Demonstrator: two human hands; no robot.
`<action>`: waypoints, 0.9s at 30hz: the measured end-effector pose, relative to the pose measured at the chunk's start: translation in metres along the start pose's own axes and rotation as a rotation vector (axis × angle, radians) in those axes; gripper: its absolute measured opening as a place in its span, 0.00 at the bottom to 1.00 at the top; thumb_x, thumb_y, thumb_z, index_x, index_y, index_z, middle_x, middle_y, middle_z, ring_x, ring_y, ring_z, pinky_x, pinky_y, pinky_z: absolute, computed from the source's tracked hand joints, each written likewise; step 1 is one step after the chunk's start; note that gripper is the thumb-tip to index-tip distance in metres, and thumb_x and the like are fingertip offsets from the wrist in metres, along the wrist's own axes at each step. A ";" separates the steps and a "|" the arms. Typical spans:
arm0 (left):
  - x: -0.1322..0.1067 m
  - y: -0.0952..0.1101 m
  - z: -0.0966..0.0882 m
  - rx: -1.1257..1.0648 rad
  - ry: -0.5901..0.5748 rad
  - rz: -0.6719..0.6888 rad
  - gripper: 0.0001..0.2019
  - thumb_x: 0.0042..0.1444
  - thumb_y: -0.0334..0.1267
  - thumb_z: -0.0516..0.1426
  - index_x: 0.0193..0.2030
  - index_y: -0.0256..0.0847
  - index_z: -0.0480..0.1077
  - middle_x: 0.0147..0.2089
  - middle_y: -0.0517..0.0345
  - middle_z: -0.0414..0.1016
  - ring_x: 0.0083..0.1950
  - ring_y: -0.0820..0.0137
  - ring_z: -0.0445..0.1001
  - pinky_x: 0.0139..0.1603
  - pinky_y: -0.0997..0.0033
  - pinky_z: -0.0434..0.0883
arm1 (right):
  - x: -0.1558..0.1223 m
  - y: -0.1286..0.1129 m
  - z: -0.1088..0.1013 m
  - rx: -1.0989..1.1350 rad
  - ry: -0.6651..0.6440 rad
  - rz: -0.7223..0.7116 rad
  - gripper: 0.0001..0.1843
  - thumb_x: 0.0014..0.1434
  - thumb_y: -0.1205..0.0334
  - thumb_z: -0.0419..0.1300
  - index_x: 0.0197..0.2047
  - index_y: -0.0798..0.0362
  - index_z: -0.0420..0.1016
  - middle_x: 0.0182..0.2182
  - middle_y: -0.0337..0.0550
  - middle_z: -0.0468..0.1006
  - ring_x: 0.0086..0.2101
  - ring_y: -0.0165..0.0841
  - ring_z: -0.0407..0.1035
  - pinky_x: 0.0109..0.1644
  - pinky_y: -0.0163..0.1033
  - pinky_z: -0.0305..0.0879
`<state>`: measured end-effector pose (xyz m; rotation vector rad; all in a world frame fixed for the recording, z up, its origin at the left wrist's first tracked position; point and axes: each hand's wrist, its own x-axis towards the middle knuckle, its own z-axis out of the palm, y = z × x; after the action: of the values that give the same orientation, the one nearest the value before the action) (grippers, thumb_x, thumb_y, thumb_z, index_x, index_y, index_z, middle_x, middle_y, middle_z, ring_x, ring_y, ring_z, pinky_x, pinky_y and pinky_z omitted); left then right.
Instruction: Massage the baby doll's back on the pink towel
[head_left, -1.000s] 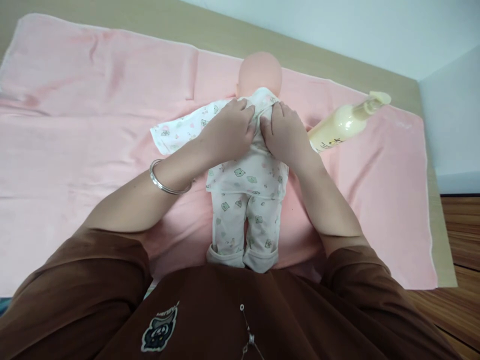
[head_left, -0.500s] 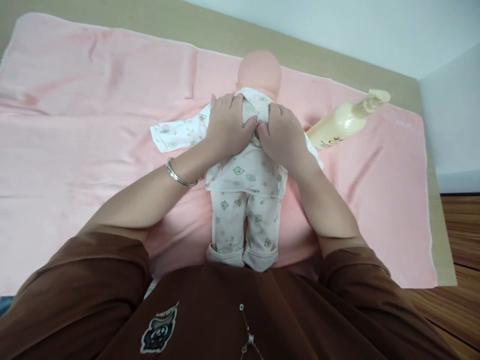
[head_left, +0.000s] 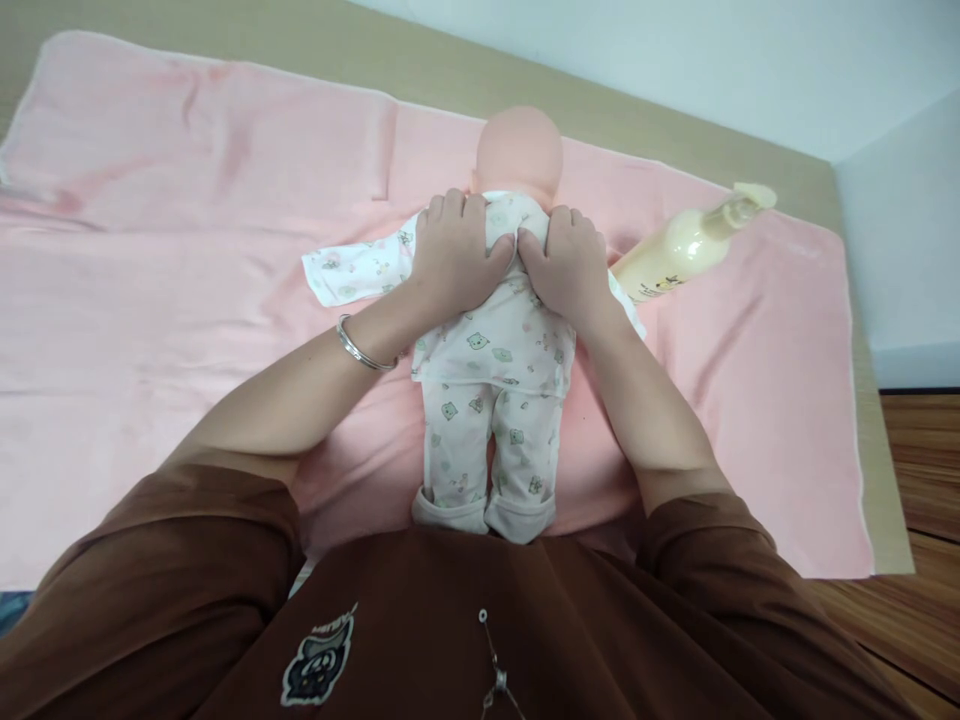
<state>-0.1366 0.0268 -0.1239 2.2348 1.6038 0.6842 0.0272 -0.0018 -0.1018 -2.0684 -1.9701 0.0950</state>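
- Baby doll (head_left: 495, 345) lies lengthwise mid-cloth, back of bald head up, feet toward the wearer; face n/v, so prob. prone. Feet-near layout prob. gives both arms equal reach.
- L hand (head_left: 454, 255) rests on doll's upper back/shoulder, fingers side by side, thumb spread inward; no pinch seen.
- R hand (head_left: 574, 265) mirrors it on the other shoulder, thumb out; thumb tips close together near the spine, prob. for even, centred contact. Pressure: can't tell.
- Printed top (head_left: 478, 342) covers the back, hem over matching pants (head_left: 454, 450) w/ turned-up cuffs.
- One sleeve (head_left: 356, 270) sticks out past L hand; the other's partly hidden by R arm.
- Pink cloth (head_left: 150, 290) sits under doll, prob. as padding over the tabletop (head_left: 675, 125).
- Pump bottle (head_left: 679, 255) lies tilted on cloth beside R hand, prob. for easy access.
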 end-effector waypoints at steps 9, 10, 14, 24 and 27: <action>-0.003 0.014 -0.015 0.018 -0.084 -0.044 0.21 0.67 0.52 0.46 0.58 0.48 0.68 0.62 0.42 0.72 0.67 0.44 0.65 0.67 0.34 0.61 | 0.003 0.005 0.005 0.037 -0.004 0.018 0.28 0.75 0.37 0.41 0.52 0.53 0.66 0.51 0.55 0.74 0.60 0.52 0.68 0.67 0.67 0.61; -0.006 0.019 -0.020 0.013 -0.096 -0.043 0.20 0.67 0.51 0.46 0.58 0.47 0.68 0.62 0.41 0.72 0.67 0.44 0.65 0.68 0.34 0.61 | 0.003 0.005 0.005 0.038 -0.007 0.024 0.28 0.75 0.37 0.41 0.52 0.53 0.66 0.51 0.55 0.74 0.60 0.52 0.68 0.68 0.67 0.61; -0.019 0.033 -0.038 0.018 -0.108 0.021 0.16 0.69 0.45 0.45 0.55 0.47 0.69 0.61 0.38 0.73 0.65 0.43 0.66 0.67 0.34 0.63 | 0.003 0.004 0.002 0.048 -0.007 0.019 0.28 0.75 0.37 0.42 0.52 0.53 0.66 0.51 0.55 0.75 0.59 0.52 0.69 0.67 0.66 0.63; 0.002 0.000 -0.033 -0.103 -0.140 0.141 0.17 0.70 0.56 0.52 0.42 0.47 0.72 0.51 0.45 0.75 0.56 0.50 0.73 0.63 0.43 0.70 | -0.031 -0.028 -0.031 -0.104 -0.055 -0.100 0.19 0.76 0.56 0.43 0.54 0.57 0.70 0.54 0.60 0.77 0.59 0.52 0.72 0.66 0.59 0.68; 0.012 0.002 -0.030 -0.045 -0.212 0.008 0.18 0.72 0.53 0.50 0.43 0.43 0.72 0.50 0.45 0.75 0.52 0.55 0.72 0.60 0.46 0.71 | -0.043 -0.037 -0.036 -0.110 -0.054 -0.138 0.17 0.74 0.61 0.45 0.54 0.57 0.71 0.55 0.59 0.78 0.61 0.50 0.71 0.68 0.57 0.68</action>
<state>-0.1484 0.0370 -0.0955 2.1997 1.4632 0.4622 -0.0030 -0.0490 -0.0644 -2.0071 -2.1898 0.0149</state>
